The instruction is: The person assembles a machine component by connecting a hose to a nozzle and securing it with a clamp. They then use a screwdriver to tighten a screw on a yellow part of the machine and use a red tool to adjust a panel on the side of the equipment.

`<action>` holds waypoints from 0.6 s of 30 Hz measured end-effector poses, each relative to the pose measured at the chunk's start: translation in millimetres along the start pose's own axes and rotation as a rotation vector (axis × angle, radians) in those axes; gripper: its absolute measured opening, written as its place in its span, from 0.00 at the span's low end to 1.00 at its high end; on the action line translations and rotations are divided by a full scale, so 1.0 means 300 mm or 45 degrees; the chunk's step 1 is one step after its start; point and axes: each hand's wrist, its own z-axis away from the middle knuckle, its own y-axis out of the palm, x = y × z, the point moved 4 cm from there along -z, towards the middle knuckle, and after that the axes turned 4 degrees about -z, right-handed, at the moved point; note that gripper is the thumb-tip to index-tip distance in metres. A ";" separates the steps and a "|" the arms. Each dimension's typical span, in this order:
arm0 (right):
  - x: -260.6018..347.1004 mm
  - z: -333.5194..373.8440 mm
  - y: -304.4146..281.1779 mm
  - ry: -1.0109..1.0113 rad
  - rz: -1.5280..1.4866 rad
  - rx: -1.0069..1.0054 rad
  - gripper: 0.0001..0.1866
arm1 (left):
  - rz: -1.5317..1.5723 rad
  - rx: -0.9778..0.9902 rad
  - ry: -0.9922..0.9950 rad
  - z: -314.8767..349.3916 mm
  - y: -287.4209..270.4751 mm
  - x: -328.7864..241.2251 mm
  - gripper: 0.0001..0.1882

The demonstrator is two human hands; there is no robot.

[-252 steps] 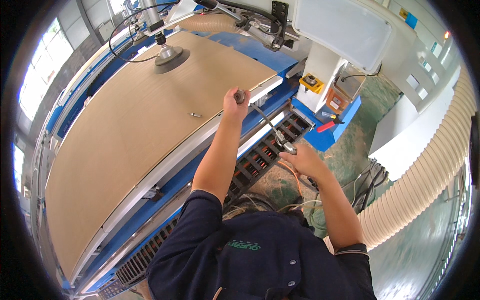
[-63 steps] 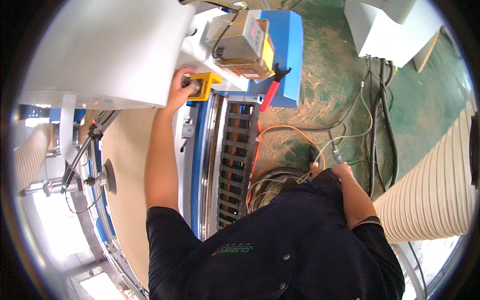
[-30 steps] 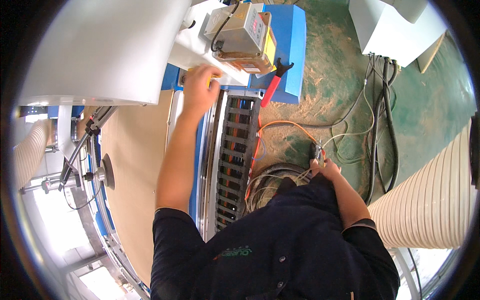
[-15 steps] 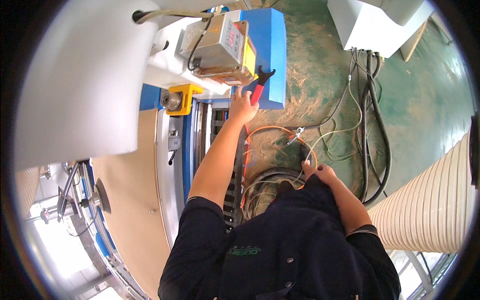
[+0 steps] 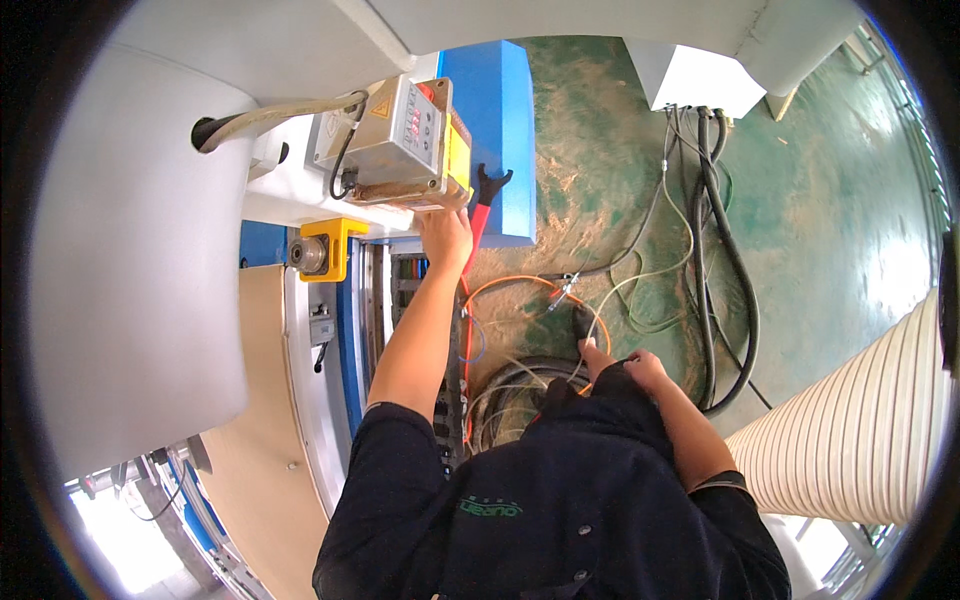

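Observation:
My left hand [image 5: 447,238] reaches up to the lower edge of a grey control box [image 5: 385,140] with buttons, a small display and a yellow side panel. The fingertips are partly hidden beneath the box. In that hand is a spanner [image 5: 480,222] with a red handle and a black forked head, its head pointing away from me beside the box. My right hand [image 5: 648,370] is low by my dark-clothed leg, its fingers curled. What it holds, if anything, is hidden.
A yellow bracket [image 5: 347,250] with a round metal fitting sits left of my left hand. Beyond the spanner is a blue machine cover [image 5: 505,140]. Black cables [image 5: 712,270] and an orange hose [image 5: 520,280] cross the dusty green floor. A ribbed duct [image 5: 850,420] stands at right.
The view has shifted, so the machine sits further left and lower. My left hand has moved in under the control box's edge with the spanner. My right hand stays by my leg.

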 end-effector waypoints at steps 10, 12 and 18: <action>0.897 0.206 -0.079 -0.358 -1.268 0.484 0.11 | 0.842 0.376 0.080 0.448 -0.284 -0.169 0.10; 0.998 0.233 -0.049 -0.650 -1.038 0.525 0.10 | 0.950 0.386 0.045 0.523 -0.330 -0.189 0.10; 1.062 0.371 0.054 -0.864 -0.656 0.595 0.08 | 1.304 0.640 -0.300 0.710 -0.401 -0.107 0.11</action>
